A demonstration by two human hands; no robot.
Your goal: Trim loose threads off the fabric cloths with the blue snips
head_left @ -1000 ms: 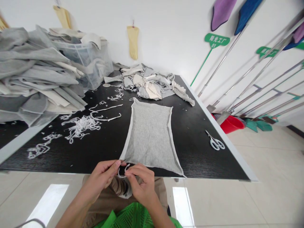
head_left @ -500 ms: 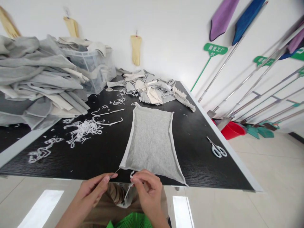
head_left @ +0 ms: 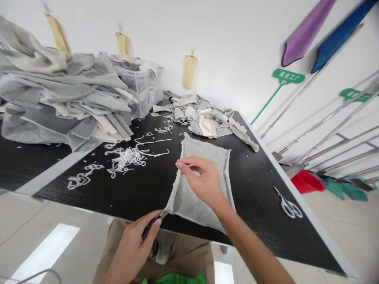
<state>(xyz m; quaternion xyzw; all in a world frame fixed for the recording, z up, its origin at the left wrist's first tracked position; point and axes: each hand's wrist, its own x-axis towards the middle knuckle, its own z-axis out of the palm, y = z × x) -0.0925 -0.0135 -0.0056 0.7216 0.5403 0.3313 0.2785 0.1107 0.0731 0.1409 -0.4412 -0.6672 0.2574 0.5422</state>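
A grey knit cloth piece (head_left: 204, 157) with a pale edge lies on the black table (head_left: 254, 185). My right hand (head_left: 201, 179) pinches the cloth's left edge strip and lifts it. My left hand (head_left: 136, 240) is at the table's near edge, closed on a small dark-handled cutting tool (head_left: 154, 223) whose tip touches the cloth's near left corner. Loose white trimmed strips (head_left: 127, 157) lie to the left of the cloth.
A tall heap of grey and cream cloth (head_left: 59, 102) fills the left. A clear bin (head_left: 142, 90) and a smaller cloth pile (head_left: 204, 118) sit at the back. White-handled scissors (head_left: 288, 205) lie near the right edge. A red basin (head_left: 306, 183) and mop poles (head_left: 331, 118) stand right.
My right hand moved up from the table's near edge along the cloth's left side, lifting the edge strip. My left hand now holds the tool at the cloth corner. The view shifted left.
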